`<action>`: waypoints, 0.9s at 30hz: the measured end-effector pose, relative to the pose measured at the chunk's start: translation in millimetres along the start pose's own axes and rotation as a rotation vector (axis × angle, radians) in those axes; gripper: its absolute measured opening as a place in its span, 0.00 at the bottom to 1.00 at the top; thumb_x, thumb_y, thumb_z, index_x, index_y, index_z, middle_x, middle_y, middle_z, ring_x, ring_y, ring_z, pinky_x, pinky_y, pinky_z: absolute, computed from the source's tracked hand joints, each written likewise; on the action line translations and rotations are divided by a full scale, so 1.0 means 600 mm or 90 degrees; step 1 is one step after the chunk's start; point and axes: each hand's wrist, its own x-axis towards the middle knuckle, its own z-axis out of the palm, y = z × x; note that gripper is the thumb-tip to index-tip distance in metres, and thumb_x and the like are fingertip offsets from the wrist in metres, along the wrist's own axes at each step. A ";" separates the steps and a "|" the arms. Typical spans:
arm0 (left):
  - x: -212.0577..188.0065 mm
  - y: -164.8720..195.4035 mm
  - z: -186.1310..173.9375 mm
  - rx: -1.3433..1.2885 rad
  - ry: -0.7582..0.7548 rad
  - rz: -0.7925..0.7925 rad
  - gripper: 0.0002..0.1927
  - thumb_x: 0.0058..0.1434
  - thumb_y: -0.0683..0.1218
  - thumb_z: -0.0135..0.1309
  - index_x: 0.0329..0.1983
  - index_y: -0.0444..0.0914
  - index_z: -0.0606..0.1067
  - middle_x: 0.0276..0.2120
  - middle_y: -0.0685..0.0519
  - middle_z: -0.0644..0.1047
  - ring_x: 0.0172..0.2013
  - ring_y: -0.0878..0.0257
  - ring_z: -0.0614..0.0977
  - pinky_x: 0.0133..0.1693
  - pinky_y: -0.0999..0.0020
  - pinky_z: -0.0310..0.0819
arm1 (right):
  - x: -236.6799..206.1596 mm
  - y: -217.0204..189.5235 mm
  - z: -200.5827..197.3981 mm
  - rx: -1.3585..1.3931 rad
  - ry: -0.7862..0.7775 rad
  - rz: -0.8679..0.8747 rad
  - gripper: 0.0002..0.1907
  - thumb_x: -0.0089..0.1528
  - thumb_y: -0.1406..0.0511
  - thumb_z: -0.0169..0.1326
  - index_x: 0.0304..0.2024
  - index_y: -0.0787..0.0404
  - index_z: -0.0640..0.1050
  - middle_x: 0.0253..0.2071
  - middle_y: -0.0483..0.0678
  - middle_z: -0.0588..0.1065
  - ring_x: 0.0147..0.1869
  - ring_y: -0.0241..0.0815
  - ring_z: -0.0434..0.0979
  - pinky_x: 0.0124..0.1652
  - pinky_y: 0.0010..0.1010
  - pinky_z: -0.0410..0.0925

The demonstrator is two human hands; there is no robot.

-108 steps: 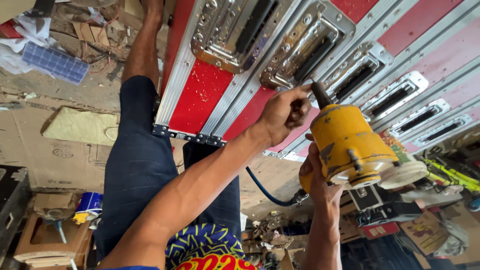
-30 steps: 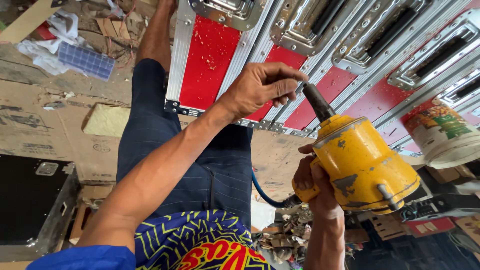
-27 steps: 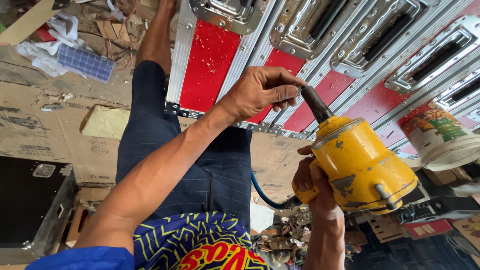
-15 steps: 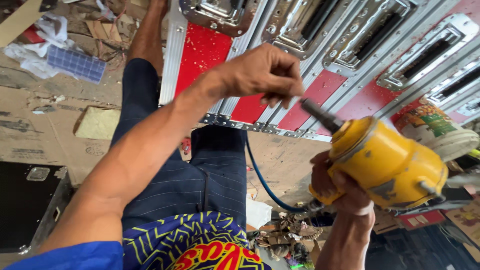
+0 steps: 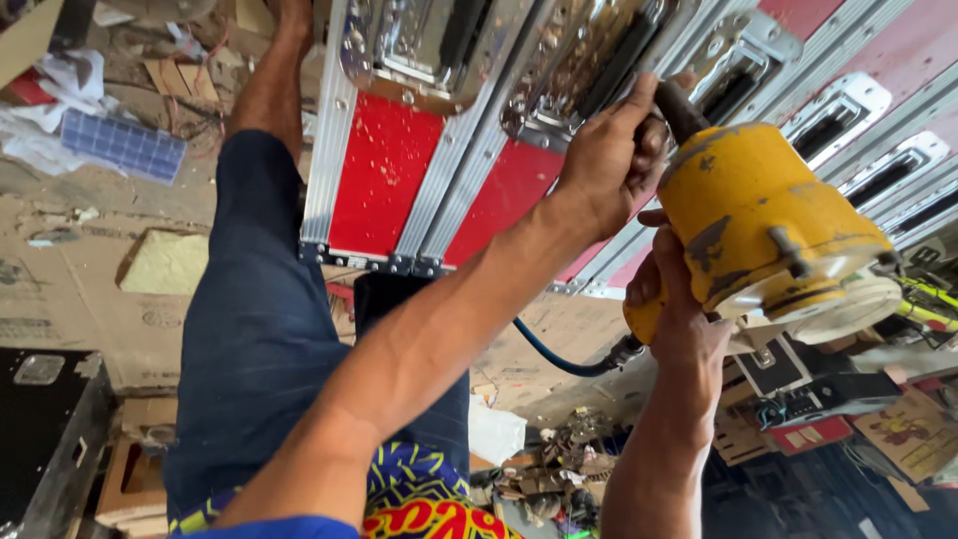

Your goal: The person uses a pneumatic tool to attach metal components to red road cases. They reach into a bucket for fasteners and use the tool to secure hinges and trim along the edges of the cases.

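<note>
My left hand [image 5: 604, 160] is closed around the dark nose of a worn yellow air tool [image 5: 758, 220]. The nose is pressed against a chrome recessed handle plate [image 5: 584, 75] on a red flight case [image 5: 384, 175] with aluminium edging. My right hand [image 5: 684, 319] grips the tool's handle from below. A blue hose [image 5: 559, 361] runs out of the base of the handle. The very tip of the tool is hidden by my left fingers.
My legs in dark blue trousers [image 5: 259, 329] stretch beside the case. Flattened cardboard [image 5: 60, 289] covers the floor, with a black box [image 5: 40, 439] at lower left. More cases with chrome handles [image 5: 848, 100] line the right, and scraps and cartons [image 5: 798, 419] lie below.
The tool has swung up and left from open air, so its nose now meets the chrome handle plate. My left hand went with it and closed around the nose.
</note>
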 end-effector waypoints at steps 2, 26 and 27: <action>0.001 0.006 0.008 0.018 0.017 0.009 0.22 0.73 0.58 0.48 0.60 0.38 0.76 0.19 0.61 0.66 0.17 0.73 0.59 0.19 0.76 0.53 | 0.016 -0.018 0.012 0.008 -0.011 0.014 0.10 0.71 0.64 0.53 0.48 0.65 0.78 0.22 0.42 0.64 0.24 0.32 0.64 0.27 0.25 0.63; -0.202 0.147 -0.016 0.770 0.015 0.272 0.15 0.74 0.45 0.39 0.58 0.33 0.66 0.27 0.53 0.80 0.25 0.67 0.81 0.30 0.69 0.77 | 0.056 -0.079 0.010 -0.071 -0.061 0.107 0.08 0.65 0.65 0.57 0.46 0.58 0.79 0.22 0.42 0.65 0.22 0.34 0.64 0.25 0.28 0.62; -0.203 0.154 -0.022 0.752 0.008 0.247 0.13 0.75 0.45 0.39 0.57 0.32 0.64 0.28 0.52 0.81 0.26 0.66 0.82 0.31 0.70 0.78 | 0.058 -0.076 0.008 -0.054 -0.057 0.112 0.07 0.65 0.65 0.58 0.44 0.58 0.76 0.22 0.42 0.65 0.22 0.34 0.65 0.25 0.29 0.63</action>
